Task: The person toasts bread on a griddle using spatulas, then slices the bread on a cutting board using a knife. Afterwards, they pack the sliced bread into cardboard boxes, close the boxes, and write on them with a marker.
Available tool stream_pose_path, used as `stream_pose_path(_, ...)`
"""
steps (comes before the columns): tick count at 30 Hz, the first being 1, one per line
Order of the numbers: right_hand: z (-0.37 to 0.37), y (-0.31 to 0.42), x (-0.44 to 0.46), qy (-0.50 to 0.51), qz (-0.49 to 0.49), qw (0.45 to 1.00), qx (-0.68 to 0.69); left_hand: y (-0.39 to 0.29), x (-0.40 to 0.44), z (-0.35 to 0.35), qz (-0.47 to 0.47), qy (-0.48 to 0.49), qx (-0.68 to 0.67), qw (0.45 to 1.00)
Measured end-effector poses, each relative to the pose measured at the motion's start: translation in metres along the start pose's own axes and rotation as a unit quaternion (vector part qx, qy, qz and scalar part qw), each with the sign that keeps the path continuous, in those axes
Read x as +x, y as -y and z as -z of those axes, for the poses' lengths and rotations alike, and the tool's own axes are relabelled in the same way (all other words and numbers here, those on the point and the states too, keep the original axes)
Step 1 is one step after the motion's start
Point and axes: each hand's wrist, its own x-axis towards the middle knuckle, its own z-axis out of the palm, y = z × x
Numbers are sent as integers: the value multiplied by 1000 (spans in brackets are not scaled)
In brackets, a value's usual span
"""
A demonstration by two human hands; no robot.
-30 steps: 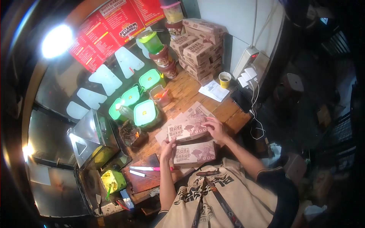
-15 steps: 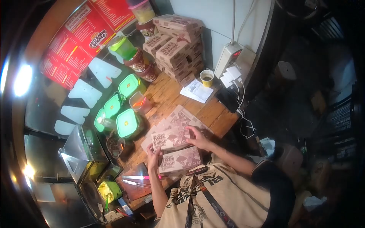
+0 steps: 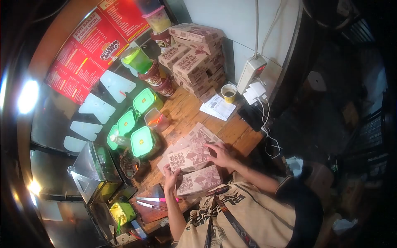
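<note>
A printed cardboard box [image 3: 189, 160] lettered "Roti Bakar" is between my two hands above the wooden table. My left hand [image 3: 170, 178] grips its near left corner, thumb on top. At the opposite end, my right hand [image 3: 219, 156] has its fingers and thumb curled around the edge. Closer to my body lies a second box [image 3: 199, 180] with the same print, its lid down. Flat unfolded cardboard sheets [image 3: 203, 133] spread out beyond the held box, partly hidden by it.
Green-lidded tubs [image 3: 142, 141] and a red-filled container [image 3: 156, 120] stand to the left. Knives [image 3: 151, 204] rest on a board near my left forearm. Farther back are stacked boxes [image 3: 194, 66], a yellow cup [image 3: 228, 93], papers [image 3: 218, 106] and a power strip [image 3: 251, 74].
The whole view has shifted slightly, so everything appears lower and to the right. Both hands keep their hold on the box, which stays just beyond the second one.
</note>
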Motion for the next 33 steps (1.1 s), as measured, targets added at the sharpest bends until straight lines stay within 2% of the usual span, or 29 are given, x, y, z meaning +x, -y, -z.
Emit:
stream_pose_path(1, 9, 5, 3, 5, -10, 997, -78, -3, -2, -3, 14, -7, 18, 1000)
stream_pose_path(2, 13, 4, 10, -15, -10, 997, -68, 6, 5, 1, -7, -14, 67, 998)
stream_pose_path(4, 27, 4, 26, 65, -33, 997, 0, 18, 18, 8, -48, -29, 164, 985)
stream_pose_path(5, 30, 3, 32, 103, -43, 993, 35, 16, 15, 7, -51, -72, 305, 948)
stream_pose_path(6, 22, -28, 45, 75, -62, 992, 84, -11, 1, -7, -51, -114, 439, 890)
stream_pose_path(7, 27, -45, 51, -1, -32, 996, 88, -32, -10, -21, -48, -151, 563, 811)
stream_pose_path(8, 53, -28, 55, -24, -88, 992, 91, -43, -14, -31, -91, -123, 585, 797)
stream_pose_path(9, 65, -45, 66, -127, -45, 989, -54, -51, -16, -41, -135, -94, 604, 780)
stream_pose_path(10, 79, -62, 76, -225, 2, 954, -198, -56, -14, -51, -178, -65, 621, 761)
stream_pose_path(12, 108, -71, 93, -342, 29, 919, -195, -62, -7, -72, -210, -17, 637, 741)
stream_pose_path(14, 127, -107, 119, -387, 50, 901, -192, -65, -3, -89, -248, 18, 648, 720)
stream_pose_path(16, 141, -124, 135, -369, -2, 897, -242, -67, 2, -102, -295, 41, 652, 697)
stream_pose_path(19, 157, -164, 162, -308, -41, 890, -334, -66, 5, -110, -348, 17, 619, 704)
stream_pose_path(20, 162, -177, 169, -279, -46, 886, -368, -59, 9, -109, -364, -3, 630, 686)
stream_pose_path(21, 164, -183, 177, -254, -82, 892, -364, -57, 9, -108, -371, 2, 624, 688)
stream_pose_path(23, 167, -195, 187, -338, 0, 892, -299, -55, 12, -105, -381, 1, 611, 694)
stream_pose_path(24, 169, -191, 189, -290, -53, 903, -311, -53, 12, -102, -381, 4, 634, 673)
stream_pose_path(25, 174, -181, 185, -241, -105, 908, -326, -50, 12, -101, -386, 4, 622, 681)
stream_pose_path(27, 176, -160, 176, -235, -79, 902, -353, -43, 17, -97, -400, -1, 597, 695)
stream_pose_path(29, 177, -150, 169, -256, -95, 923, -271, -26, 27, -96, -402, -29, 598, 693)
stream_pose_path(31, 189, -206, 177, -267, -85, 935, -217, -29, 27, -97, -399, -36, 600, 692)
stream_pose_path(32, 190, -191, 163, -250, -178, 950, -57, -27, 27, -97, -395, -36, 601, 694)
stream_pose_path(33, 189, -174, 143, -220, -206, 948, 100, -24, 27, -98, -381, -52, 633, 671)
